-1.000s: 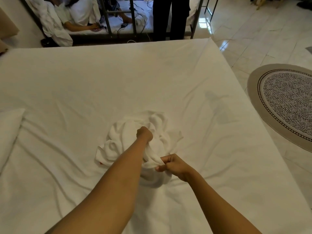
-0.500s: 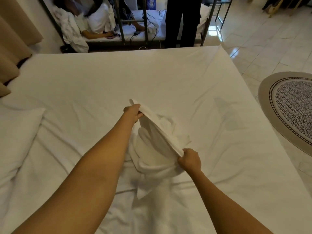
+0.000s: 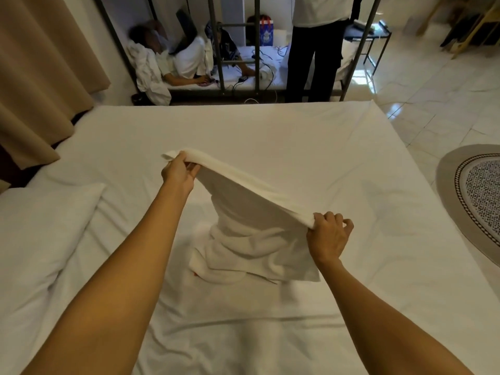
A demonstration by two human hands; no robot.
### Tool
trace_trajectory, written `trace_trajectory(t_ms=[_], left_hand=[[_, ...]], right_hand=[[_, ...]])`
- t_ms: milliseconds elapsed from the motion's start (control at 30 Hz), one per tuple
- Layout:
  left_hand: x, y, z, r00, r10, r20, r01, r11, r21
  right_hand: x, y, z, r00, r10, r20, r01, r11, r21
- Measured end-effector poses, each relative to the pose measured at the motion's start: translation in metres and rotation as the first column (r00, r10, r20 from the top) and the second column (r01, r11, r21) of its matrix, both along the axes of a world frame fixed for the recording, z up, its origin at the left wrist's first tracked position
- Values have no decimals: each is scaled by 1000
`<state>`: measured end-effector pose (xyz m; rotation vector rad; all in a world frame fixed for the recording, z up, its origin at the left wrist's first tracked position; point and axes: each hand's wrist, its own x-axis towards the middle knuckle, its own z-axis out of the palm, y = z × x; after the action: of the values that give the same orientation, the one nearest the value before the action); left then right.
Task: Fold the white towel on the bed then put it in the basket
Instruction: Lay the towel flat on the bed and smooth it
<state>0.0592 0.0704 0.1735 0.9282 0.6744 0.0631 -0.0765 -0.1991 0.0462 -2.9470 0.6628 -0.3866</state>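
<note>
With the left hand (image 3: 177, 173) and right hand (image 3: 326, 236) each pinched shut on an end of the towel (image 3: 243, 228), lifted over the bed (image 3: 297, 147) with its bottom bunched there, spreading the corners taut should flatten it for folding.

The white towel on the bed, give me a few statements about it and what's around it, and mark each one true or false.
1. Both hands grip the white towel: the left hand at one end of its top edge, the right hand at the other. True.
2. The towel lies flat and fully folded. False: its top edge is lifted and its lower part is bunched on the bed.
3. A pillow lies left of the towel. True.
4. The towel is already in a basket. False: no basket is in view.
5. A round rug lies on the floor right of the bed. True.
</note>
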Motion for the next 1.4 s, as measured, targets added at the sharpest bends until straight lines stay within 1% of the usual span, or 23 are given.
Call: trace_trajectory(t_ms=[100,200,300,367,433,500,567,700,767,833,933,1000,1067,1233,1333,1400], left_hand=[[-14,25,-14,998,54,-38,-56,998,-39],[-27,49,-37,990,96,-101,-100,994,-32],[-47,70,-60,983,95,-156,-100,995,-25],[-65,81,-77,975,111,-195,-119,992,-32],[-86,92,-95,959,150,-240,-166,985,-47],[-105,104,-113,947,164,-274,-189,980,-65],[-120,111,-125,940,165,-299,-198,977,-83],[-134,115,-134,938,184,-293,-229,965,-129],[-138,118,-137,940,184,-288,-233,961,-149],[-137,122,-138,942,186,-278,-238,957,-167],[-127,122,-130,951,192,-241,-238,955,-178],[-116,120,-121,957,205,-204,-246,947,-204],[-103,122,-114,962,209,-176,-246,942,-226],[-78,149,-116,934,316,-164,-349,904,-248],[-74,170,-122,917,360,-172,-395,881,-261],[-78,176,-120,916,362,-172,-396,886,-243]], right_hand=[[2,4,-2,996,91,8,-89,988,-124],[-3,7,-10,985,170,-18,-171,968,-183],[-16,5,-26,967,248,-65,-256,951,-175],[-29,1,-39,939,324,-117,-339,927,-157],[-46,-1,-52,900,391,-193,-416,903,-108],[-66,-4,-64,866,413,-283,-446,893,-61],[-84,-7,-73,840,421,-342,-460,887,-38],[-104,-10,-75,829,447,-337,-474,881,3],[-104,-12,-70,842,418,-342,-437,899,23],[-102,-19,-67,868,370,-331,-390,921,8],[-91,-32,-63,881,303,-362,-325,946,1],[-77,-35,-54,905,248,-346,-280,959,-45],[-62,-36,-47,916,249,-314,-291,952,-95],[-34,-38,-39,921,298,-251,-351,914,-204],[-27,-36,-34,915,327,-239,-377,903,-208],[-24,-38,-34,904,362,-229,-406,894,-189]])
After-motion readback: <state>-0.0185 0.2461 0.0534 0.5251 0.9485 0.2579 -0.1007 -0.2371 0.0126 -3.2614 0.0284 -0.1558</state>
